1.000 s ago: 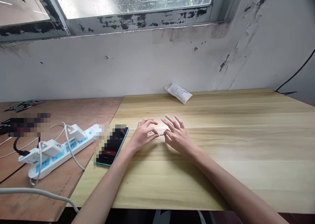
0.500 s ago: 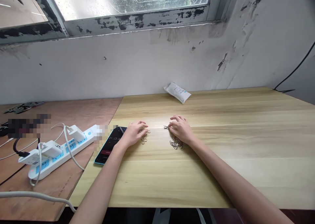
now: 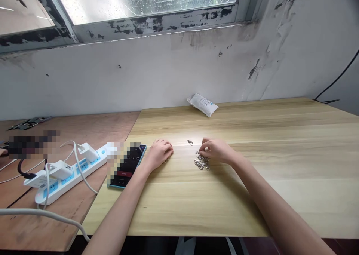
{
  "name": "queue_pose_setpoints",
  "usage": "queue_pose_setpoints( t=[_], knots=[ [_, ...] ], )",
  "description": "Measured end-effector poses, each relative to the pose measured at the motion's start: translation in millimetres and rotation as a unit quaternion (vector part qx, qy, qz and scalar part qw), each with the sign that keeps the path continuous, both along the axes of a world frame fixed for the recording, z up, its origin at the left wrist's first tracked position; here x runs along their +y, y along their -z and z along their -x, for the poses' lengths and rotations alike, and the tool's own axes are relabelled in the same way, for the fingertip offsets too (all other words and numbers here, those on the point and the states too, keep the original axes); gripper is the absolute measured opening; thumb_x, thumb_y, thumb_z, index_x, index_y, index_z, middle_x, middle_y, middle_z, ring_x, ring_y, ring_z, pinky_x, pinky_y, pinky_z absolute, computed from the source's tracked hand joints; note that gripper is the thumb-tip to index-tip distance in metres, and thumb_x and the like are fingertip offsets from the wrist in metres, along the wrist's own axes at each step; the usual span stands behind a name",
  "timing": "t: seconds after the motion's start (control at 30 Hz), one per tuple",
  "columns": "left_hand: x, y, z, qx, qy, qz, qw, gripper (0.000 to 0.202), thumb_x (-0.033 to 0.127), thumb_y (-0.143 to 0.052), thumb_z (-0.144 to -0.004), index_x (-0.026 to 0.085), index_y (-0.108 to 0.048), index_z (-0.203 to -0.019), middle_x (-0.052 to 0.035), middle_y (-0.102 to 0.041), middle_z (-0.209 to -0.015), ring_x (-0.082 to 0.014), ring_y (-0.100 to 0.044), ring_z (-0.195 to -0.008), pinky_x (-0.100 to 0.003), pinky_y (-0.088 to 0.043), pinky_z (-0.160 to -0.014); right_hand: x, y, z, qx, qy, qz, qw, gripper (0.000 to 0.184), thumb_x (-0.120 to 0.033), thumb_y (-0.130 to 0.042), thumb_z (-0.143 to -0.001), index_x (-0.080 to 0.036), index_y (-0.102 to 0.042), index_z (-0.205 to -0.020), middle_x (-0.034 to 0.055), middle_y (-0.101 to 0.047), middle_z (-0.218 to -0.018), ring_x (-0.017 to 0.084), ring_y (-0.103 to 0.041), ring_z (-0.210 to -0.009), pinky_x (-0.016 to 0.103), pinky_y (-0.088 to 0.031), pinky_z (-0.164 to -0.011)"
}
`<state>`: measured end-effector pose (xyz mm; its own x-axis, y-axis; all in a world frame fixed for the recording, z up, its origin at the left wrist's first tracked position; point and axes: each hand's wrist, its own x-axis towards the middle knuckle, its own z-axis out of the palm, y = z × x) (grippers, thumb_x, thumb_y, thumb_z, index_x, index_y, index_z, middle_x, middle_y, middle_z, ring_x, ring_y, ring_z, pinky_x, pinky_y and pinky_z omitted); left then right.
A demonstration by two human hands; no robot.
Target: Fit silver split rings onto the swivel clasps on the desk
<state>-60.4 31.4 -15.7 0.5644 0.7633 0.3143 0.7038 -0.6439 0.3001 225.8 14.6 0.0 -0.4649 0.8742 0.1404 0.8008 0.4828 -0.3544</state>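
Note:
My left hand rests on the wooden table with its fingers curled and the tips pressed together. Small metal rings lie partly hidden under those fingers. Whether a ring is between the fingertips is too small to tell. Over a pile of silvery metal clasps, my right hand pinches one clasp at the pile's upper edge with thumb and forefinger. A small metal clasp piece lies by itself on the table between the two hands, touched by neither.
A phone showing a timer lies beside my left forearm. A white packet is at the back near the wall. On the reddish board at left are a power strip with plugged-in chargers and loose cables. Part of another person's hand shows at the far left edge.
My right hand has let go of a clasp piece, leaving it on the table, and moved right to the pile. My left hand has shifted slightly right, its fingertips closing over the rings.

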Motion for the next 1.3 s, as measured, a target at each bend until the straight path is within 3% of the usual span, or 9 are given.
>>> queue_pose_setpoints(
  t=[0.13,0.23,0.33,0.47,0.7,0.97,1.1,1.2,1.3],
  knots=[
    [-7.7,-4.4,-8.1,-0.051,-0.024,0.026,0.998,0.01,0.018,-0.061,-0.083,0.021,-0.066,-0.076,-0.0016,-0.071,-0.083,-0.0193,-0.063,-0.084,-0.033,-0.046,-0.082,-4.6,1.2,12.3,-0.056,-0.011,-0.055,0.997,0.019,-0.012,-0.058,-0.08,-0.021,-0.071,-0.069,0.0029,-0.067,-0.078,0.016,-0.06,-0.072,0.025,-0.035,-0.059],
    [-10.4,-5.4,-10.9,-0.085,-0.034,0.039,0.995,0.009,0.017,-0.061,-0.083,0.021,-0.066,-0.077,-0.0007,-0.071,-0.083,-0.0171,-0.065,-0.081,-0.028,-0.048,-0.074,-7.1,3.7,22.4,-0.065,-0.011,-0.065,0.996,0.014,-0.011,-0.059,-0.077,-0.019,-0.067,-0.069,0.0031,-0.067,-0.076,0.016,-0.059,-0.069,0.026,-0.036,-0.061],
    [-10.1,-4.1,-11.8,-0.143,-0.038,0.063,0.987,0.006,0.02,-0.063,-0.084,0.022,-0.069,-0.087,0.0004,-0.073,-0.086,-0.0161,-0.068,-0.082,-0.027,-0.05,-0.076,-7.3,7.9,29.3,-0.056,-0.012,-0.071,0.996,0.009,-0.012,-0.061,-0.077,-0.019,-0.065,-0.072,0.0028,-0.069,-0.078,0.016,-0.059,-0.071,0.027,-0.039,-0.07],
    [-9.3,-1.7,-12.8,-0.168,-0.047,0.074,0.982,0.011,0.025,-0.064,-0.084,0.024,-0.072,-0.092,0.0002,-0.076,-0.09,-0.0172,-0.07,-0.085,-0.028,-0.051,-0.08,-4.6,15.4,31.5,0.001,-0.037,-0.091,0.995,0.012,-0.014,-0.056,-0.088,-0.019,-0.064,-0.081,0.0032,-0.071,-0.081,0.017,-0.061,-0.076,0.03,-0.039,-0.08],
    [-10.6,1.6,-15.4,-0.163,-0.027,0.078,0.983,0.011,0.026,-0.06,-0.087,0.024,-0.071,-0.088,-0.001,-0.075,-0.095,-0.0191,-0.069,-0.09,-0.033,-0.052,-0.084,-6.4,25.2,39.6,0.149,-0.041,-0.082,0.985,0.015,-0.011,-0.056,-0.088,-0.021,-0.066,-0.093,0.0034,-0.072,-0.086,0.018,-0.062,-0.08,0.03,-0.042,-0.076],
    [-14.0,2.4,-24.5,-0.188,-0.003,0.074,0.979,0.005,0.027,-0.069,-0.083,0.024,-0.073,-0.082,-0.0059,-0.067,-0.114,-0.0239,-0.055,-0.115,-0.045,-0.044,-0.101,-12.7,25.2,54.7,0.206,-0.017,-0.096,0.974,0.015,-0.012,-0.056,-0.088,-0.022,-0.066,-0.092,0.0026,-0.07,-0.082,0.018,-0.063,-0.079,0.033,-0.043,-0.078],
    [-16.2,1.8,-27.3,-0.192,-0.003,0.065,0.979,0.004,0.028,-0.071,-0.082,0.024,-0.074,-0.081,-0.006,-0.058,-0.132,-0.0269,-0.038,-0.135,-0.05,-0.033,-0.112,-10.6,27.0,53.5,0.213,-0.013,-0.115,0.97,0.013,-0.014,-0.058,-0.088,-0.022,-0.067,-0.092,0.0038,-0.071,-0.084,0.019,-0.061,-0.084,0.034,-0.043,-0.08],
    [-17.0,0.7,-26.9,-0.186,0.005,0.076,0.98,0.005,0.029,-0.071,-0.082,0.024,-0.074,-0.082,-0.0048,-0.049,-0.144,-0.0284,-0.026,-0.144,-0.053,-0.027,-0.116,-9.7,28.6,52.0,0.207,0.001,-0.131,0.97,0.014,-0.014,-0.059,-0.088,-0.022,-0.068,-0.096,0.0057,-0.071,-0.09,0.021,-0.06,-0.093,0.037,-0.044,-0.086],
    [-18.1,-2.3,-26.7,-0.206,-0.003,0.071,0.976,0.007,0.029,-0.07,-0.083,0.025,-0.074,-0.083,-0.0041,-0.048,-0.145,-0.0279,-0.025,-0.145,-0.054,-0.025,-0.117,-11.4,29.6,52.3,0.175,0.011,-0.147,0.974,0.017,-0.021,-0.06,-0.088,-0.023,-0.068,-0.103,0.0088,-0.069,-0.111,0.025,-0.056,-0.108,0.042,-0.043,-0.092]
  ],
)
